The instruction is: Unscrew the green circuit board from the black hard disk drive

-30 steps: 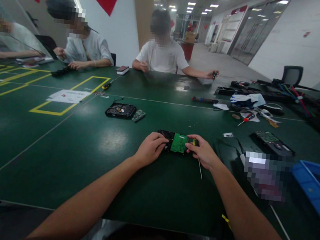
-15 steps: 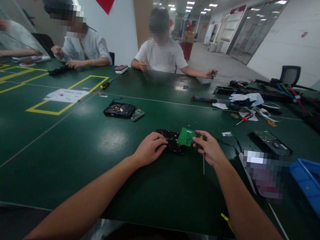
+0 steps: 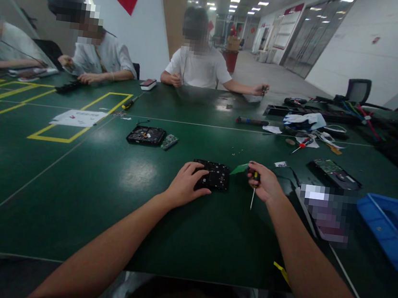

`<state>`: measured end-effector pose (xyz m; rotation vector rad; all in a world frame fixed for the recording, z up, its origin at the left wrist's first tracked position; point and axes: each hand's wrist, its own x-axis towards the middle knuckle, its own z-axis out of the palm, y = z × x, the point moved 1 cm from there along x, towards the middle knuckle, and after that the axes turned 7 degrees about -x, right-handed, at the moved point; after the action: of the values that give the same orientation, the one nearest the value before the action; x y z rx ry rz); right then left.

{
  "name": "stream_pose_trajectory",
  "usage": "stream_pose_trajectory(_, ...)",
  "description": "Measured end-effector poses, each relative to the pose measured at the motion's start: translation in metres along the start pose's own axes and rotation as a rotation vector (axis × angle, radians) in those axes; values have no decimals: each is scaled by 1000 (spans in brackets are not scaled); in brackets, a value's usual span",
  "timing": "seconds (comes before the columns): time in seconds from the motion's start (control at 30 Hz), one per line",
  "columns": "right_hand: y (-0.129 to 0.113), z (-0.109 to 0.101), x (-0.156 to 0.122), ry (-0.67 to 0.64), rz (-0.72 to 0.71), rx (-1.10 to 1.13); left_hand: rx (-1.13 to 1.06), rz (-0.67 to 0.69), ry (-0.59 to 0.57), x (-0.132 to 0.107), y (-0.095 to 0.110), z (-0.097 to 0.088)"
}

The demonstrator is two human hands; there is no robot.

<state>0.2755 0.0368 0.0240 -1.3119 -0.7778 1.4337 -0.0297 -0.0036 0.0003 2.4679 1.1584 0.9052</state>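
Note:
A black hard drive point(image 3: 219, 176) lies on the green table in front of me, its dotted underside up. My left hand point(image 3: 188, 182) lies over its left part, fingers across the top and thumb at the near edge. Just to the right, my right hand point(image 3: 263, 182) pinches a green circuit board point(image 3: 239, 169), tilted and raised beside the drive's right edge. The same hand also keeps a screwdriver point(image 3: 252, 196) with a yellow-and-black handle, its shaft pointing down toward me. Several tiny screws point(image 3: 237, 151) are scattered beyond the board.
To the left sit another opened drive point(image 3: 146, 135) and a loose circuit board point(image 3: 170, 141). On the right are a third drive point(image 3: 335, 174), a phone-like device point(image 3: 321, 215) with a cable, and a blue bin point(image 3: 388, 230). A co-worker point(image 3: 198, 66) sits opposite.
The green circuit board has moved right, off the drive, and turned nearly edge-on in my right hand. My left hand's fingers have spread from a bunched pose over the drive.

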Motion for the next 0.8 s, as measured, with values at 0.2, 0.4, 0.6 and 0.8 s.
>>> stream_pose_trajectory(0.2, 6, 3, 0, -52, 5, -20, 96, -122, 102, -3, -10, 6)
stream_pose_trajectory(0.4, 10, 11, -8, -132, 10, -101, 88, -229, 99, -4, -25, 9)
stream_pose_trajectory(0.6, 10, 20, -19, -251, 28, -219, 31, -215, 62, 2, -26, 6)
stream_pose_trajectory(0.8, 15, 25, -21, -299, 37, -381, 22, -156, 46, 1, -19, 6)
